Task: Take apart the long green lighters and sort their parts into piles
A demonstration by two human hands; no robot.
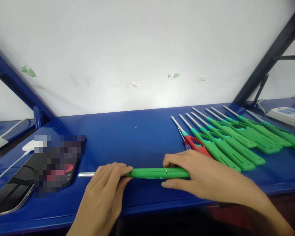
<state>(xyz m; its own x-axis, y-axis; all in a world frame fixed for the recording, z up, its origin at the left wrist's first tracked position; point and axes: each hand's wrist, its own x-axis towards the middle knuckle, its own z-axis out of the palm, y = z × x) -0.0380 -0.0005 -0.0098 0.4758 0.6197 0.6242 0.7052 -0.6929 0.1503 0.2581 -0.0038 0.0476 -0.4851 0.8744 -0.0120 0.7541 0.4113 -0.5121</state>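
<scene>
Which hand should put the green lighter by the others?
Probably the right hand: it holds the lighter by its handle, beside the row. The left hand only pinches the tip end.

A factory assembly bench.
Blue metal table (142, 137) against a white panel, with a row of identical green lighters (236, 141) at right.

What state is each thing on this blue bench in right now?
green lighter, held level, nozzle pointing left
left hand, shut on its nozzle end
right hand, shut on its handle
row of green lighters, lying side by side
red lighter, lying at row's left end
phone, flat, screen up
</scene>
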